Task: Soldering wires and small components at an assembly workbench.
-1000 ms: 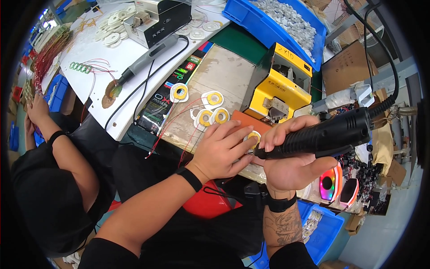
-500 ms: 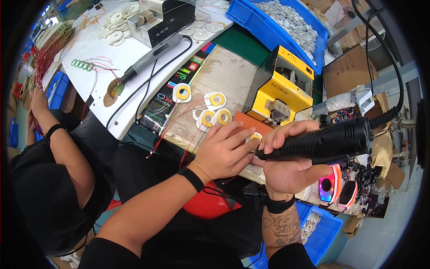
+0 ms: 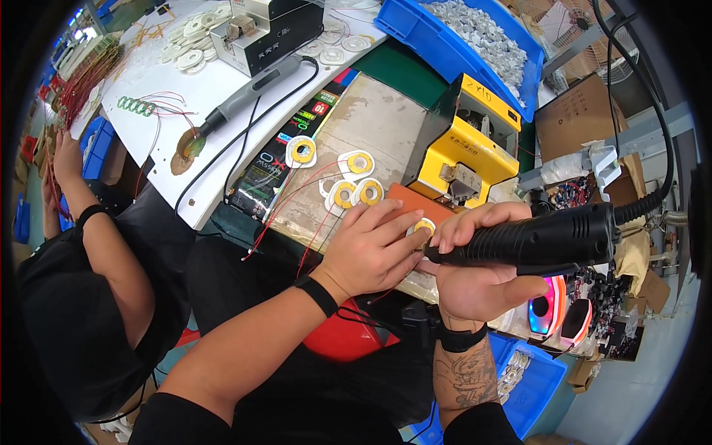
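Note:
My right hand (image 3: 478,278) grips a black corded electric screwdriver (image 3: 552,237), held nearly level with its tip toward the left. The tip meets a small white disc with a yellow ring (image 3: 423,228), partly covered by fingers. My left hand (image 3: 374,248) is closed with its fingertips pressed on that disc, beside an orange-brown block (image 3: 415,202). Just left of the block lie several white discs with yellow rings (image 3: 359,164), some trailing red wires (image 3: 278,211). The exact contact of the screwdriver tip is hidden.
A yellow machine (image 3: 463,144) stands beyond the block. Behind it is a blue bin (image 3: 415,26) of small parts; another blue bin (image 3: 545,378) sits low at right. A soldering iron (image 3: 252,93) lies on the white table (image 3: 170,170). A co-worker's arm (image 3: 111,252) is at left.
The back of the screwdriver and its cable have shifted slightly to the right. The co-worker's hand at the left has moved up a little. My left hand has stayed in place.

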Demonstrator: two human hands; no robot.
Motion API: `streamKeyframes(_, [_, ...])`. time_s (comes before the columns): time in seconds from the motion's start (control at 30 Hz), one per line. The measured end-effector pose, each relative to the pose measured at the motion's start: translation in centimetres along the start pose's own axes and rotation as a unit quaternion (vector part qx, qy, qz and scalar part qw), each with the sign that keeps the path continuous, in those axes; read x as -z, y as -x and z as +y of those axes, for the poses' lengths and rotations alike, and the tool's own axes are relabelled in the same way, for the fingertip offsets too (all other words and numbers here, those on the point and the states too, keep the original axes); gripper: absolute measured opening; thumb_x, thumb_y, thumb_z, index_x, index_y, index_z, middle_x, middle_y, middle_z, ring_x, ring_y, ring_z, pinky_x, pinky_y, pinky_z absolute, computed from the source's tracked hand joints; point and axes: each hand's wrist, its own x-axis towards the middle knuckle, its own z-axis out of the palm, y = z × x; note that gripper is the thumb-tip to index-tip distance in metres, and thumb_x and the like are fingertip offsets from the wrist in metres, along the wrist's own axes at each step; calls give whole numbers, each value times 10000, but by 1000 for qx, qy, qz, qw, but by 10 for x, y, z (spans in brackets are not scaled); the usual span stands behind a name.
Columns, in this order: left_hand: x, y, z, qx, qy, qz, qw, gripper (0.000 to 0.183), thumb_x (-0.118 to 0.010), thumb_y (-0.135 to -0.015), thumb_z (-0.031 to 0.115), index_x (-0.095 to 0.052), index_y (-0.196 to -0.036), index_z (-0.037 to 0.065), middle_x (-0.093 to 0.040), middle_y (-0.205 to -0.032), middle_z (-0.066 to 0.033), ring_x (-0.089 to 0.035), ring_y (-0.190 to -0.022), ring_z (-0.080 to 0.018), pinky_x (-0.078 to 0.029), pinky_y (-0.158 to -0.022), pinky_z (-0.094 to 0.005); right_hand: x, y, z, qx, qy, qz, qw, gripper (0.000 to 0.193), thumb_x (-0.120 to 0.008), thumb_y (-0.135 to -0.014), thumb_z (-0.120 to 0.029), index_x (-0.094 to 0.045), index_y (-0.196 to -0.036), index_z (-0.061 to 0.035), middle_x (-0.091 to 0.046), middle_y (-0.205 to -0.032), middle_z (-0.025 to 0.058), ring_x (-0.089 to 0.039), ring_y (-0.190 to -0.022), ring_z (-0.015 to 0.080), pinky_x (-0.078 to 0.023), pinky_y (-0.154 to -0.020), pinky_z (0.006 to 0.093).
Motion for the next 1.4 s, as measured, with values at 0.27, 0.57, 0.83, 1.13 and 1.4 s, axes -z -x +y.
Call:
streamKeyframes(0.27, [0, 0, 0, 4, 5, -4, 1000, 342, -771, -796, 289, -732, -1119, 184, -667, -1254, 0, -582, -1195, -254, -443, -940, -417, -1, 1, 0, 1, -13, -4, 1000, 937, -429, -776, -957, -426, -1058, -64, -519, -788, 87, -546, -659, 201, -489, -620, 360])
streamKeyframes(0.57, [2, 0, 0, 10, 4, -10, 1000, 361, -774, -807, 337, -727, -1130, 182, -668, -1262, -1, -581, -1201, -253, -443, -937, -420, 5, 0, -1, -11, -31, -2, 999, 1043, -446, -674, -1002, -405, -1084, -43, -530, -838, 91, -554, -709, 184, -512, -672, 332])
streamKeyframes(0.83, [2, 0, 0, 11, 5, -22, 1000, 412, -783, -803, 405, -727, -1144, 180, -666, -1308, 0, -586, -1216, -292, -465, -929, -433, 8, -6, 6, 4, 11, 12, 1000, 917, -414, -806, -938, -419, -1066, -59, -507, -791, 89, -529, -642, 203, -484, -622, 369])
streamKeyframes(1.13, [3, -1, 1, 14, 4, -27, 1000, 399, -775, -811, 386, -724, -1149, 179, -664, -1308, -2, -588, -1212, -296, -462, -933, -432, 12, -8, 11, 8, 17, 15, 1000, 909, -403, -822, -927, -417, -1069, -53, -511, -794, 96, -529, -645, 199, -488, -621, 364])
streamKeyframes(1.4, [1, 0, 0, 14, 8, -21, 1000, 407, -787, -792, 369, -727, -1145, 176, -669, -1296, -5, -593, -1205, -297, -469, -919, -428, 9, -6, 13, 10, 31, -6, 999, 903, -427, -822, -918, -419, -1066, -48, -507, -795, 96, -533, -648, 197, -491, -610, 352])
